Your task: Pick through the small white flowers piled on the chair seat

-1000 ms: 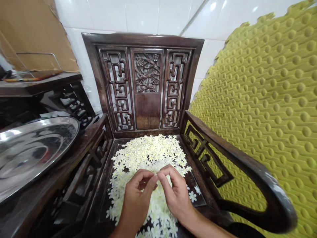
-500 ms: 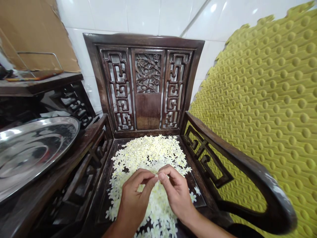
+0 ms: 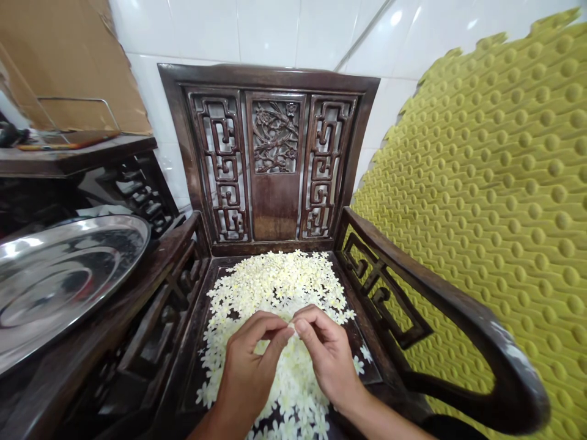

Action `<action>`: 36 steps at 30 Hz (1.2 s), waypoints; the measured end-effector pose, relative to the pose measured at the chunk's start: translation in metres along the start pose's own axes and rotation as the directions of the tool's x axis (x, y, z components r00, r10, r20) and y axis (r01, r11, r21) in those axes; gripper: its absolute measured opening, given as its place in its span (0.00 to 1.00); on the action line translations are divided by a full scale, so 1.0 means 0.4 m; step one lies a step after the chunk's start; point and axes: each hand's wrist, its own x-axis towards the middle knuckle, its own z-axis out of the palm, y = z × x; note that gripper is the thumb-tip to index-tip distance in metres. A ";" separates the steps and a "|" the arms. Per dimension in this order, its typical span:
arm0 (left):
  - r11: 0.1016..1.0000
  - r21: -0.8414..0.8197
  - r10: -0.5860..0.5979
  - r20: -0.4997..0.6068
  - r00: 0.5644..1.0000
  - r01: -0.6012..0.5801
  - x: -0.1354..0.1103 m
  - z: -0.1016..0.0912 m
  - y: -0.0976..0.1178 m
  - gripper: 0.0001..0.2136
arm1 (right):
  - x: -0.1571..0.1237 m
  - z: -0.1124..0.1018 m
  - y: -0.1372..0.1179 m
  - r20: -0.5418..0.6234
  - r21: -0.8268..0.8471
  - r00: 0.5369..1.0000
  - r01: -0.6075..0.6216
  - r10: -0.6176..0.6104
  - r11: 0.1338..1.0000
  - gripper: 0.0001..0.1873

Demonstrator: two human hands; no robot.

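Many small white flowers with pale yellow centres (image 3: 279, 275) lie heaped over the seat of a dark carved wooden chair (image 3: 275, 211). Above the heap, my left hand (image 3: 254, 360) and my right hand (image 3: 328, 354) meet at the fingertips. Thumb and forefinger are pinched together on each hand. Something tiny and pale shows between the fingertips, too small to name and hard to tell from the flowers behind. A few loose flowers (image 3: 362, 360) rest on the seat to the right of my right hand.
A round shiny metal tray (image 3: 110, 250) sits at the left, by the chair's left armrest (image 3: 142, 318). The right armrest (image 3: 440, 293) curves forward beside a yellow studded foam mat (image 3: 486, 177). Behind the chair rises a white tiled wall (image 3: 266, 30); cardboard (image 3: 68, 55) stands at far left.
The view has shifted very slightly. Both hands keep their place and their pinch, with the right fingertips a touch further from the left.
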 end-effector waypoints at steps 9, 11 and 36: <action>0.999 0.024 0.035 0.021 0.999 -0.035 -0.001 -0.002 -0.002 0.04 | -0.004 -0.002 -0.001 -0.006 -0.024 1.000 0.013 -0.013 1.000 0.10; 0.998 0.038 0.042 0.018 0.999 -0.042 -0.001 -0.001 -0.003 0.04 | -0.001 -0.001 -0.003 -0.003 -0.034 1.000 0.017 -0.018 0.999 0.10; 0.995 0.081 0.063 -0.059 0.996 -0.058 0.003 -0.005 0.000 0.06 | 0.012 -0.014 -0.006 -0.045 -0.250 0.987 0.138 -0.154 0.958 0.09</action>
